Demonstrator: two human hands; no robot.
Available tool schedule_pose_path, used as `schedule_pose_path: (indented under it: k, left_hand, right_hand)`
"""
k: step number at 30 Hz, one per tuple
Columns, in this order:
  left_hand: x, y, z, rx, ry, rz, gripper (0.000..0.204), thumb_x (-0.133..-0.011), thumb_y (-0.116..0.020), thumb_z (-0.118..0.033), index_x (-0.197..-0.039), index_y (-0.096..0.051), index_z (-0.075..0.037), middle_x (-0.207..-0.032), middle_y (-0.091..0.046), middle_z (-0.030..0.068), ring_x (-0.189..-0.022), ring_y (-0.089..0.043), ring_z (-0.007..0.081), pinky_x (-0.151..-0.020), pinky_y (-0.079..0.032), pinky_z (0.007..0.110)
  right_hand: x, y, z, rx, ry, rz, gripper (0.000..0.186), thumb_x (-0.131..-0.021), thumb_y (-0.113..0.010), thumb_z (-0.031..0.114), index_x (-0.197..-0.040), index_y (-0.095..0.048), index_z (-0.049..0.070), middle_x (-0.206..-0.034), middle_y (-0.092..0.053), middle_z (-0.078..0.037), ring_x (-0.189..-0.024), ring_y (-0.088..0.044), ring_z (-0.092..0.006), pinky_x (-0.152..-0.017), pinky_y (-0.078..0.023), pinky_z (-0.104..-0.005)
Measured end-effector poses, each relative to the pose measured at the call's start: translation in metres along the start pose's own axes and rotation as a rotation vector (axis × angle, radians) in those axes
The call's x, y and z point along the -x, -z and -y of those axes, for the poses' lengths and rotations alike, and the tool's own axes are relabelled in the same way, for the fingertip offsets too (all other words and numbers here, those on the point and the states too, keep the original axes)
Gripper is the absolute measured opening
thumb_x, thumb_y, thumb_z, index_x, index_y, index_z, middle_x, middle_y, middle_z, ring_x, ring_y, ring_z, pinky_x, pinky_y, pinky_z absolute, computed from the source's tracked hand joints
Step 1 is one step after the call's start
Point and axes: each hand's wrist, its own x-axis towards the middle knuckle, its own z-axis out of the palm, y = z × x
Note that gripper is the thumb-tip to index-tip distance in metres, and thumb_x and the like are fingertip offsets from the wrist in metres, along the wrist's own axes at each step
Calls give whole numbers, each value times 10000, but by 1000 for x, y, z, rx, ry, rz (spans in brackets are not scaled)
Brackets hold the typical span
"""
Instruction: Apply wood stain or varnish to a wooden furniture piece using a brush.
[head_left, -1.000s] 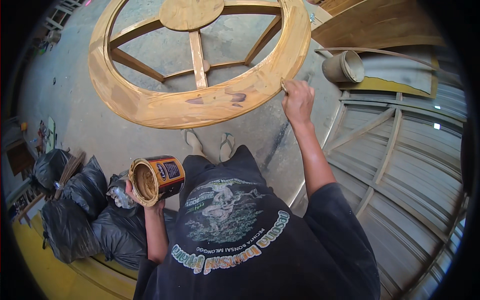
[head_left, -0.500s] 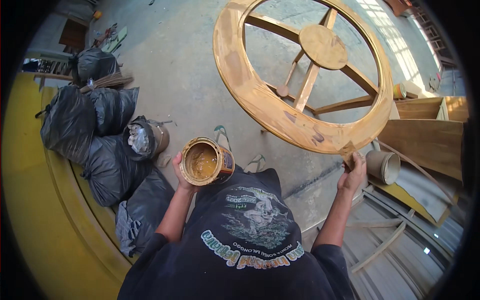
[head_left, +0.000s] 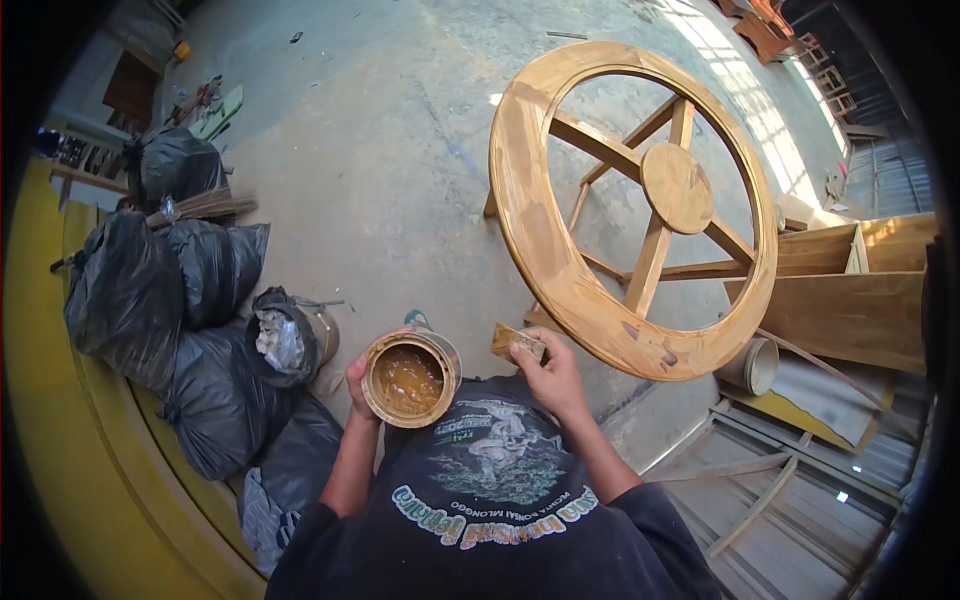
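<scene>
My left hand [head_left: 359, 385] grips the side of an open round can [head_left: 451, 352], tilted so its inside shows. Brown paste [head_left: 408, 378] lies in the can. In my right hand [head_left: 553, 378], a flat, brown-smeared scraper [head_left: 509, 343] is pinched between thumb and fingers, to the right of the can and apart from it. Beyond that hand stands a round wooden table frame [head_left: 527, 190] with a wide ring, spokes and a middle disc [head_left: 676, 188]. Darker smears mark the ring's near edge.
Several black bags [head_left: 125, 300] and a lined bucket [head_left: 325, 338] stand on the left, with a twig broom [head_left: 215, 204] among them. On the right are a grey pail [head_left: 760, 366], wooden boxes [head_left: 830, 315] and a metal-and-wood frame [head_left: 750, 470].
My right hand has left the ring's near edge and moved left toward the can with the scraper. The can is tipped further toward me. The view has shifted, so the table frame sits lower right.
</scene>
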Motion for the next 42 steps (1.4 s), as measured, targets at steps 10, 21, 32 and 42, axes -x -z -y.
schedule_pose_path:
  k: [10, 21, 32, 42]
  left_hand:
    - [-95, 31, -144, -293, -306, -255, 653, -904, -384, -437, -1286, -510, 77, -1201, -617, 161, -1135, -576, 232, -982, -448, 348]
    - [-183, 34, -225, -584, -583, -270, 899, -748, -546, -559, -1310, -466, 139, -1205, -552, 199, -1160, -547, 274, -1031, -394, 361]
    - [-331, 14, -270, -794, -621, -270, 1011, -711, -573, -679, -1301, -485, 138, -1199, -590, 192, -1123, -592, 262, -1011, -428, 364]
    - [-481, -49, -267, -121, -128, -169, 698, -885, -373, -534, -1323, -495, -4, -1278, -571, 159, -1170, -562, 286, -1009, -447, 428]
  right_hand:
    - [-97, -123, 126, -188, 188, 1, 233, -917, -635, 65, -1117, -583, -43, -965, -661, -58, -822, -634, -111, -749, -506, -239]
    - [-198, -202, 238, 452, 701, 485, 160, -821, -657, 49, -956, -614, -24, -797, -631, -205, -748, -640, -372, -650, -508, -415]
    - [-372, -206, 257, 419, 726, 573, 115, -695, -621, 2, -778, -635, -75, -775, -640, -250, -759, -650, -398, -697, -517, -448]
    - [-419, -76, 283, -17, 55, 286, 156, -900, -593, 53, -1022, -525, -17, -859, -655, -127, -829, -687, -217, -718, -546, -341]
